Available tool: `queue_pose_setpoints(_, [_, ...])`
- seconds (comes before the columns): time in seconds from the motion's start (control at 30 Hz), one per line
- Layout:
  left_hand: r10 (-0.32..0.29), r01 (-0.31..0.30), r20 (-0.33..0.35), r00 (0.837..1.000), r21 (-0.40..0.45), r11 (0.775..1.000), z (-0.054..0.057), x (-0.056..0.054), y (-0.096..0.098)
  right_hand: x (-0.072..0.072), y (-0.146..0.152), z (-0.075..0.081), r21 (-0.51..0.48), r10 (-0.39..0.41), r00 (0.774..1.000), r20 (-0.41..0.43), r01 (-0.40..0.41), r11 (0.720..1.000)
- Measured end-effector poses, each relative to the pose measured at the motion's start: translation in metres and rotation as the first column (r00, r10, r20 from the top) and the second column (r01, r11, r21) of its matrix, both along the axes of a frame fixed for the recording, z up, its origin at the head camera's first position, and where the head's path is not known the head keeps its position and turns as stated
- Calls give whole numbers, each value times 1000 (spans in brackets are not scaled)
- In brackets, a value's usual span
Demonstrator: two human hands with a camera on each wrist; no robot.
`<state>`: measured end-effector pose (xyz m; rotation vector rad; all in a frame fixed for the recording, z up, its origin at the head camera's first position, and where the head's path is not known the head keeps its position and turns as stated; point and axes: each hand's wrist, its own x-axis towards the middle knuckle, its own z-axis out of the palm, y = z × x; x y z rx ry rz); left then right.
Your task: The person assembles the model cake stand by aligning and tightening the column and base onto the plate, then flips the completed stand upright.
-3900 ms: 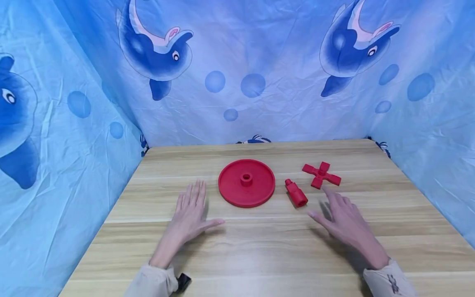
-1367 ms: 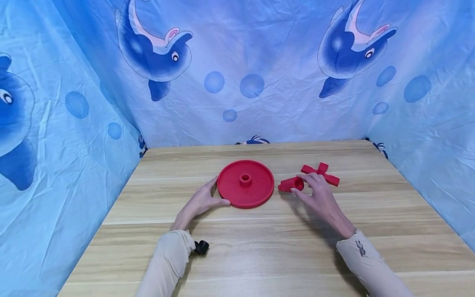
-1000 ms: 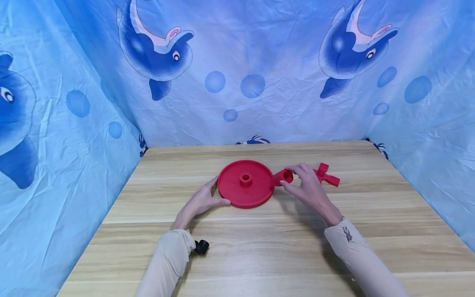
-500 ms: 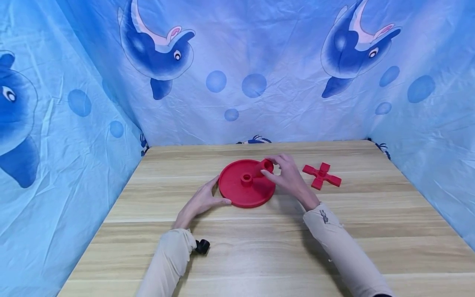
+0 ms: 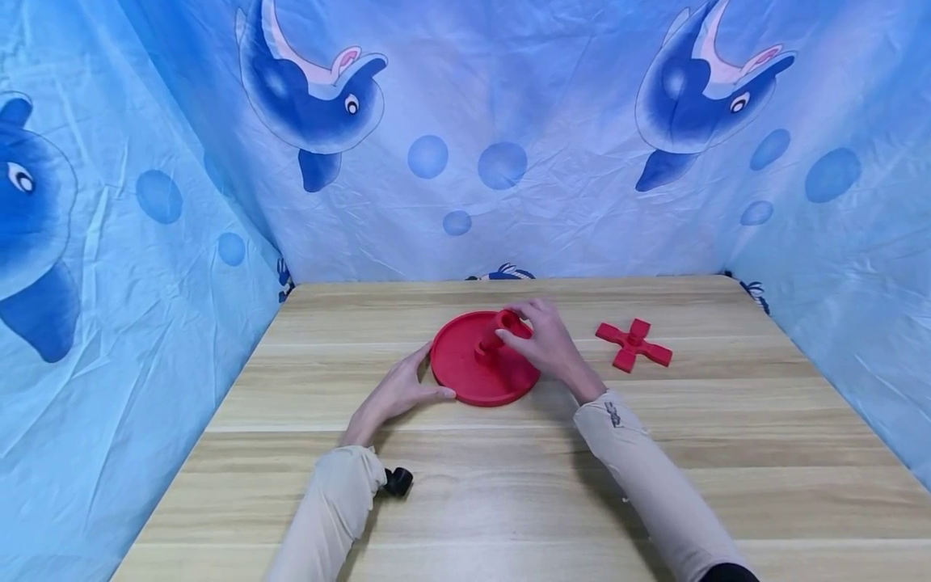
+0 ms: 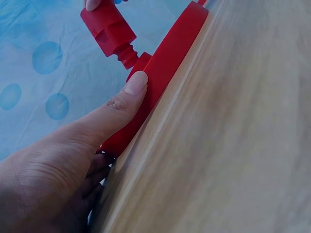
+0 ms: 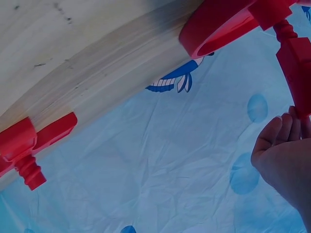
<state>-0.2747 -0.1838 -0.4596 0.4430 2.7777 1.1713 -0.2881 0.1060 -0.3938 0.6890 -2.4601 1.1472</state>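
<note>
A red round base (image 5: pixel 458 368), a shallow dish with a raised rim and a central socket (image 6: pixel 138 64), lies on the table. My left hand (image 5: pixel 396 392) holds its near left edge, with the thumb on the rim and the fingers along the side. Between the thumb and fingers of my right hand (image 5: pixel 547 343) is a red threaded post (image 5: pixel 494 330), pinched at its hollow end. The post (image 6: pixel 108 26) leans, its threaded tip pointing down right at the socket in the left wrist view. The right wrist view also shows this tip meeting the socket.
A red cross-shaped piece (image 5: pixel 632 346) lies right of the base, its threaded stub (image 7: pixel 30 172) standing up. The wooden table (image 5: pixel 465 501) ends at blue dolphin-print cloth (image 5: pixel 465 194) behind and on both sides.
My right hand has picked up the post from the table and carried it left over the base to the socket. The left hand has moved onto the base's rim and stays there.
</note>
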Motion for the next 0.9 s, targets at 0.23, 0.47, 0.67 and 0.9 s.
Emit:
queue_pose_setpoints(0.23, [-1,1,2,1000,5,1000,-1,0,1,-3,-10,1,42,-16,1000,17,15,999])
queue_pose_setpoints(0.47, [-1,1,8,1000,7,1000,-2,0,2,-9,-16,-1,66,-13,999,48,10,998])
queue_pose_setpoints(0.67, [9,-9,12,1000,21,1000,-2,0,0,-14,-23,2,101,-28,998,60,22,995])
queue_pose_setpoints(0.9, [9,-9,11,1000,5,1000,-3,0,1,-16,-28,4,160,-59,995,78,46,986])
